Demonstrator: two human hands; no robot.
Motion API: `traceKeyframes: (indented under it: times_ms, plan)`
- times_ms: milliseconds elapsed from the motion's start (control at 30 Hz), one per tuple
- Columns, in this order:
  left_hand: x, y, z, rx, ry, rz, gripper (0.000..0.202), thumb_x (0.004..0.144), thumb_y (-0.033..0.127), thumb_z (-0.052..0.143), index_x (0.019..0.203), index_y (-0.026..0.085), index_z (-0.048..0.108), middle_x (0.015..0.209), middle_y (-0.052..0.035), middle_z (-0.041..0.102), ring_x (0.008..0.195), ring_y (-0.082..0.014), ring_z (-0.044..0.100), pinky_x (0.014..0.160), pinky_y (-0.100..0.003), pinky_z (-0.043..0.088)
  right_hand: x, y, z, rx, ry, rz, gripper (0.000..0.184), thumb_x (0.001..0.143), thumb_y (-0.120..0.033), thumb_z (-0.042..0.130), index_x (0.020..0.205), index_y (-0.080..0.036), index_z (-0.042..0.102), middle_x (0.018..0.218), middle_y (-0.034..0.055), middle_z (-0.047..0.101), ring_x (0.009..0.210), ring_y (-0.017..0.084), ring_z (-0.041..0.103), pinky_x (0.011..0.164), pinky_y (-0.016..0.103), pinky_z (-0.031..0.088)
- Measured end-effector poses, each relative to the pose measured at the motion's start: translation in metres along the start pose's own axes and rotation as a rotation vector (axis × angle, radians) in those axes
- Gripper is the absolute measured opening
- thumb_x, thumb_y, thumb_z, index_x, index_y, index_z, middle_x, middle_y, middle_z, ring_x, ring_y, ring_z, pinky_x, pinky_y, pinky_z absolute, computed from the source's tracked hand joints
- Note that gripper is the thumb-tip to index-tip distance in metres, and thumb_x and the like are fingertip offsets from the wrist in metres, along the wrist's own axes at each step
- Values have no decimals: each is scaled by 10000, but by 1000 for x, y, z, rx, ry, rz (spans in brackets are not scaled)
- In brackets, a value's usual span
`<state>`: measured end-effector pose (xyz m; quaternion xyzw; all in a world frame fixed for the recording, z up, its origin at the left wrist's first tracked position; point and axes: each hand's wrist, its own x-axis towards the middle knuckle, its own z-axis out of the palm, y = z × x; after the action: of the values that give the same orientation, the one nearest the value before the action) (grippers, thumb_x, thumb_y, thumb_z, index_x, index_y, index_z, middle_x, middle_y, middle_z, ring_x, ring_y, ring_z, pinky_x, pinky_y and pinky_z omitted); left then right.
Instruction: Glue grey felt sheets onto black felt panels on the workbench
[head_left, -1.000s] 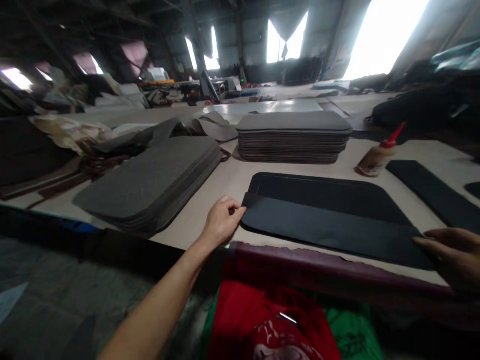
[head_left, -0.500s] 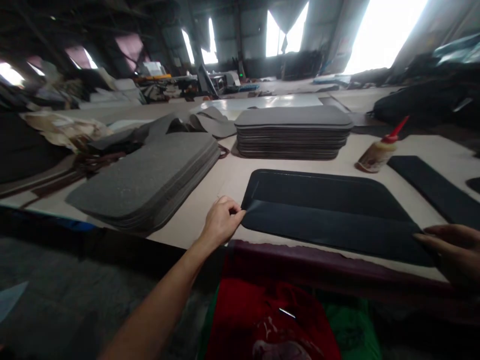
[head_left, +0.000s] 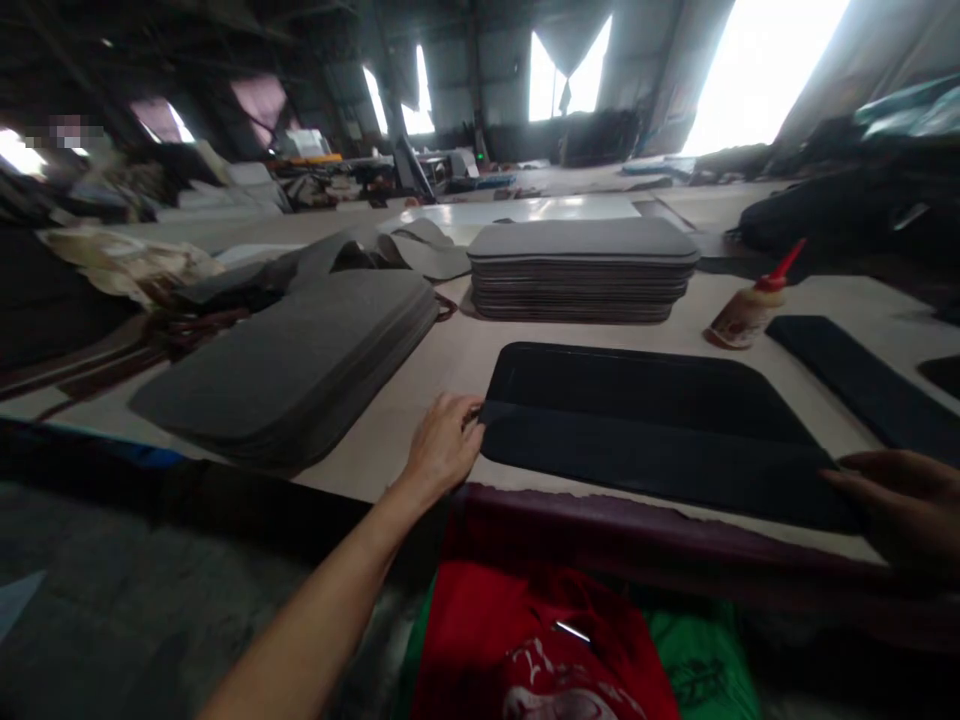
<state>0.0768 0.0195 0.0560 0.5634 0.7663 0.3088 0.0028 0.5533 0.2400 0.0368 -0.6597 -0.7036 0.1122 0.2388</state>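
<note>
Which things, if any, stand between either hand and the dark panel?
Nothing visible does: the left hand is at the left edge of the dark panel, the right hand at its right end. The red-tipped bottle is beyond the panel, not between.

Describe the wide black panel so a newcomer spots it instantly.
On the pale table, go to the near edge. There, a flat black panel lies between the left hand and the right hand, one at each end. Its greater width and slightly lighter near half set it apart from the dark strip to its right.
</note>
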Motion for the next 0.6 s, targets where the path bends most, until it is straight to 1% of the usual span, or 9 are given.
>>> traceKeyframes:
  times_ms: [67, 133, 233, 300, 367, 433, 500, 533, 600]
  plan:
    - [0, -3, -2, 25, -30, 40, 255, 882, 177, 564, 1094, 215, 700, 1019, -63, 627, 1000, -231, 593, 922, -378, 485, -1, -6, -5, 145, -119, 169, 260, 565, -510, 751, 722, -302, 746, 848, 152, 748, 611, 284, 644, 562, 435, 439]
    - [1, -7, -6, 39, -46, 60, 220, 877, 171, 557, 1009, 219, 725, 972, -57, 636, 992, -235, 599, 916, -376, 490, -4, -11, -12, 201, -159, 259, 189, 593, -403, 740, 750, -298, 724, 883, 161, 744, 651, 299, 653, 594, 449, 446]
    - [7, -7, -18, 48, -21, 66, 162, 863, 199, 584, 951, 200, 720, 960, -64, 638, 979, -250, 602, 904, -399, 496, -15, -23, -24, 103, -85, 155, 187, 665, -381, 714, 825, -284, 703, 920, 153, 741, 722, 312, 674, 661, 459, 470]
    - [13, 1, -23, 39, 11, 108, 172, 886, 252, 586, 983, 187, 712, 1006, -79, 644, 1023, -265, 594, 950, -432, 481, -29, -42, -27, 43, -28, 8, 261, 757, -468, 666, 923, -272, 707, 977, 134, 738, 791, 314, 685, 733, 465, 495]
    - [18, 19, -22, 10, -4, 236, 250, 921, 331, 579, 1073, 177, 703, 1120, -98, 651, 1104, -268, 582, 1019, -448, 457, -47, -73, -21, 27, -11, -212, 367, 868, -538, 568, 1054, -255, 708, 1093, 119, 721, 891, 305, 689, 824, 463, 521]
    - [20, 43, -13, -6, -119, 416, 403, 944, 432, 574, 1239, 168, 651, 1326, -122, 603, 1265, -283, 520, 1111, -459, 407, -63, -111, -6, 66, -50, -520, 480, 968, -542, 440, 1226, -203, 663, 1252, 134, 669, 1114, 307, 645, 978, 468, 505]
    - [18, 66, 1, 24, -294, 547, 614, 939, 550, 564, 1416, 166, 520, 1529, -134, 456, 1437, -315, 363, 1195, -497, 318, -77, -144, 15, 53, -156, -767, 549, 1039, -509, 354, 1425, -165, 540, 1459, 131, 540, 1380, 282, 464, 1150, 464, 393]
    - [16, 75, 8, 54, -385, 580, 707, 931, 607, 547, 1480, 175, 442, 1591, -129, 375, 1489, -327, 279, 1218, -523, 274, -82, -157, 25, 29, -204, -859, 578, 1048, -512, 346, 1475, -149, 491, 1525, 130, 470, 1448, 281, 372, 1188, 476, 347]
    - [10, 87, 21, 122, -526, 608, 822, 909, 697, 505, 1545, 208, 329, 1639, -113, 281, 1525, -345, 190, 1228, -575, 225, -91, -173, 41, -48, -286, -941, 641, 1046, -553, 361, 1528, -136, 421, 1592, 121, 366, 1499, 293, 264, 1212, 522, 292]
